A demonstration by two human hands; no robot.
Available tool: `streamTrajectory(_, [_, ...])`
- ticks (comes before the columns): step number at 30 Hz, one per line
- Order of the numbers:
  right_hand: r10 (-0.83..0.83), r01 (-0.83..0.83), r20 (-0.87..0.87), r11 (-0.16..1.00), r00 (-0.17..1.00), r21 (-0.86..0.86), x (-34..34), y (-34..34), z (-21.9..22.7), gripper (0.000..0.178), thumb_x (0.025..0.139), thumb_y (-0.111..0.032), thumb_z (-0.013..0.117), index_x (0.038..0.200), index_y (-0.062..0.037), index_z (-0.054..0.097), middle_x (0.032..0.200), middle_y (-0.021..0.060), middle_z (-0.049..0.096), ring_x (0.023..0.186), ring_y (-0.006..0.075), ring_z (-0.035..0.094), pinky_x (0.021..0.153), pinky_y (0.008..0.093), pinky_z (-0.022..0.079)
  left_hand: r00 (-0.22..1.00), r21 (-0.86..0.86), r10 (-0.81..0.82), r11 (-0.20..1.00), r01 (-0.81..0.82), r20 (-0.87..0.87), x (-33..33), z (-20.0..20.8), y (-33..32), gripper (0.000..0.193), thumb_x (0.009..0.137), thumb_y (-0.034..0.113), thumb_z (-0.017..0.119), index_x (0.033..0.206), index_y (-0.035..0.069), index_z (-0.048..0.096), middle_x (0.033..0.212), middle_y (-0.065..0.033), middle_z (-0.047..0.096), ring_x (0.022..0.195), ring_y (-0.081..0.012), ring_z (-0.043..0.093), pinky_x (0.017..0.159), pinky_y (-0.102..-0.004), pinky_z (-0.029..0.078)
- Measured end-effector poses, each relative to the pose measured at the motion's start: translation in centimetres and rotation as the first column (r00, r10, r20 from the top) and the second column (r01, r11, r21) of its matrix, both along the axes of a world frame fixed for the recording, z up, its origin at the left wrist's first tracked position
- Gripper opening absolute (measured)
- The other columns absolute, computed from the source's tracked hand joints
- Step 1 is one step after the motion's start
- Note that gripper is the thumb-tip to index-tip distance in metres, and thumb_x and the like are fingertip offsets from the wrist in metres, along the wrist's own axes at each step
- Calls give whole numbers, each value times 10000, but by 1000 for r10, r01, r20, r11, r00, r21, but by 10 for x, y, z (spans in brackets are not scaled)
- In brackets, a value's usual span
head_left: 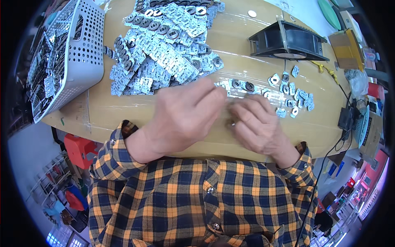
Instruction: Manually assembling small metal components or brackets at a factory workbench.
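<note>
My left hand (187, 113) is raised over the near part of the table, somewhat blurred, its fingers curled together. What it holds, if anything, is hidden. Close by on its right, my right hand (257, 123) has its fingers bent in a pinch; a tiny glint shows at the tips, too small to name. Just beyond both hands lies a short strip of small circuit boards (236, 84) with round dark parts on it. Several single small circuit boards (302, 99) are scattered right of my right hand. A large heap of circuit board strips (164, 53) spreads beyond my left hand.
A white perforated basket (86, 53) full of board strips stands at the left edge. A black fan (288, 41) sits at the far right, its cable running along the right side by a black adapter (347, 117). A white disc (252, 13) lies behind; a cardboard box (345, 49) stands right.
</note>
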State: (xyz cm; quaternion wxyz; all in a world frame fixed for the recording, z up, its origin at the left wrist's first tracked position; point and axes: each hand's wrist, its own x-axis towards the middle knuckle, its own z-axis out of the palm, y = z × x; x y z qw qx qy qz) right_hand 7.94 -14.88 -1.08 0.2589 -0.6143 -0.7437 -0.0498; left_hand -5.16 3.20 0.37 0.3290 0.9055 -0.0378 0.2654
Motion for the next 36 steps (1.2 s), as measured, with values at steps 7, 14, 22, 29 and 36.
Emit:
streamTrajectory(7, [-253,252,34,967,967,39,4,-5,18,116,704,-8,661,728,11,550,1051,177,638,987,330,621,937,479,462,979,335,185,931,-146,-86,-14,-17,-22,337,738,80,752,1043,-11,641,1022,-128,639,690,-215,644,556,-297,510])
streamTrajectory(14, [-337,335,80,941,938,34,13,-8,19,68,766,16,632,778,3,567,904,118,646,838,289,619,946,471,456,955,313,295,912,-267,-44,-23,-24,-24,400,741,117,753,1098,-13,626,1044,-114,638,742,-233,653,597,-307,516])
streamTrajectory(22, [-398,293,-635,917,663,-269,2,-10,14,145,943,-63,562,819,10,583,666,57,565,547,122,526,512,258,405,907,424,418,831,-359,-53,-16,-13,-35,427,711,145,758,1092,4,628,1004,-93,621,875,-255,574,689,-329,472])
streamTrajectory(29, [-286,258,-543,957,790,-129,10,-14,2,155,935,-40,560,792,17,575,619,36,545,508,90,497,492,241,392,932,154,343,933,-325,-115,-18,-11,-38,253,710,75,749,871,34,558,857,-63,579,792,-218,583,627,-326,449])
streamTrajectory(36, [-269,274,-557,959,786,-76,9,-16,16,219,946,-73,529,755,14,590,603,10,546,490,72,487,477,230,370,971,-962,239,262,-77,-13,-10,-5,-54,257,864,54,722,1006,-28,525,912,-67,644,805,-71,624,654,-189,528])
